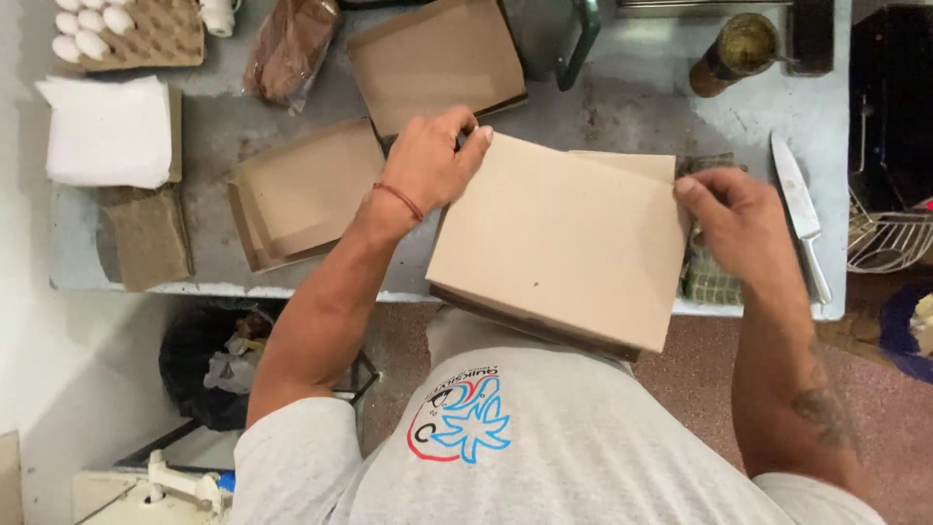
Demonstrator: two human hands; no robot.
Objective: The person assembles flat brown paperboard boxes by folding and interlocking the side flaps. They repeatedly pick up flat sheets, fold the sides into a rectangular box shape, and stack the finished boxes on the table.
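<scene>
At the near edge of the grey worktop (622, 107), a flat brown cardboard box (559, 243) is held tilted between both hands, its lower corner hanging out over the edge toward the person's body. The left hand (428, 165) has its fingers curled over the box's far left corner, thumb side pressed on the top panel. The right hand (741, 226) pinches the right edge, thumb on top and fingers tucked underneath, so both hands are gripping the box. A flap (627, 165) shows along its far edge, not fully flat, so by my judgement the box looks folded up and nearly closed, with that last flap left to settle.

Behind it lie more cardboard pieces: one flat sheet (437, 60) further back and a stack of folded blanks (303, 194) to the left, seemingly not yet made up. Whether the held box has anything inside cannot be told.

At the far left corner an egg tray (160, 39) holds several white eggs (89, 27) along its left side, the rest of its cups bare. Near it are a pile of white paper (109, 131) and a clear bag with something brown (290, 44). On the right lie a knife (802, 209), a green-topped jar (736, 51) and a wire basket (889, 243) whose contents are unclear. Below the worktop stands a black bin (209, 365) with crumpled waste.
</scene>
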